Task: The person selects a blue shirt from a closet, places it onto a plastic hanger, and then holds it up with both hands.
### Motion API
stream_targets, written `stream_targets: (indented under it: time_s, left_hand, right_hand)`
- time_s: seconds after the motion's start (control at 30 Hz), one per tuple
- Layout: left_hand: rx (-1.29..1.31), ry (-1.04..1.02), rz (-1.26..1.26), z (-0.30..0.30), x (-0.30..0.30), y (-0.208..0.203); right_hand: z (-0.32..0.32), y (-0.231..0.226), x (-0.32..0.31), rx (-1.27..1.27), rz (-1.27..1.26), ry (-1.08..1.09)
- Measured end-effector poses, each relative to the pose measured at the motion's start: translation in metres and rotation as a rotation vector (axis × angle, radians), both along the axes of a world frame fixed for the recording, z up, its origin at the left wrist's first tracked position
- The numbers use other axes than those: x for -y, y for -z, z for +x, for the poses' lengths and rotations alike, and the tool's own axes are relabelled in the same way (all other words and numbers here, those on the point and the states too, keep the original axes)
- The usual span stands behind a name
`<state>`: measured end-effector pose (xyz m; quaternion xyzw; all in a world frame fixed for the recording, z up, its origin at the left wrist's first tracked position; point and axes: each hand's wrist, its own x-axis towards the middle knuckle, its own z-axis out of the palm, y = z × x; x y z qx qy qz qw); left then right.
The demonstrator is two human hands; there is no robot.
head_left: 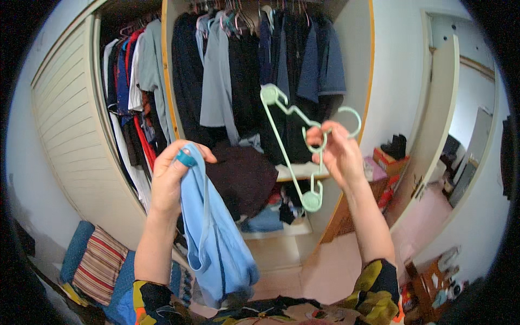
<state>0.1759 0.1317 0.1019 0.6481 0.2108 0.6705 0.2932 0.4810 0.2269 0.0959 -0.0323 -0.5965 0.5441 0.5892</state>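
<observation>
My left hand [169, 176] is raised at the left, its fingers closed on the upper edge of a light blue sleeveless top [219, 254]. The top hangs down limply below the hand, one opening showing along its side. A teal band wraps my left thumb. To the right, my right hand [344, 157] pinches a pale green plastic hanger [283, 149] near the base of its hook. The hanger is tilted, with its long bar toward the left and its hook pointing up and right. Hanger and top are apart from each other.
Ahead stands an open wardrobe with dark clothes [295, 54] and a grey garment [218, 76] on a rail. More clothes hang behind the sliding door [65, 108]. A striped cushion [100, 265] lies at lower left. An open door [433, 135] and a shoe box [387, 162] are right.
</observation>
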Motion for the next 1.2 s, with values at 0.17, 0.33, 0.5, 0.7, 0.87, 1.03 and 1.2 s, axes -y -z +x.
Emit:
stream_targets:
  time_s: [0.17, 0.33, 0.5, 0.7, 0.87, 1.03, 1.2]
  left_hand:
    - [-0.014, 0.126, -0.06, 0.027, -0.016, -0.013]
    - [-0.127, 0.078, -0.085, 0.04, -0.045, -0.009]
    - [-0.186, 0.086, -0.084, 0.03, -0.087, 0.0]
    - [-0.321, 0.142, -0.028, 0.004, -0.135, 0.003]
    - [-0.347, 0.178, -0.038, -0.029, -0.166, 0.01]
    - [-0.23, 0.249, -0.018, -0.06, -0.188, 0.007]
    - [-0.027, 0.281, -0.113, -0.063, -0.22, 0.0]
  right_hand:
    - [0.011, 0.002, -0.008, 0.074, -0.05, 0.041]
    - [0.008, 0.013, -0.015, 0.093, -0.078, 0.046]
    - [-0.01, 0.012, -0.02, 0.192, -0.028, 0.168]
    - [-0.044, -0.009, -0.023, 0.306, 0.031, 0.249]
    - [-0.076, -0.021, -0.038, 0.379, 0.02, 0.397]
    - [-0.122, -0.041, -0.045, 0.368, 0.125, 0.483]
    - [-0.154, -0.057, -0.046, 0.36, 0.201, 0.429]
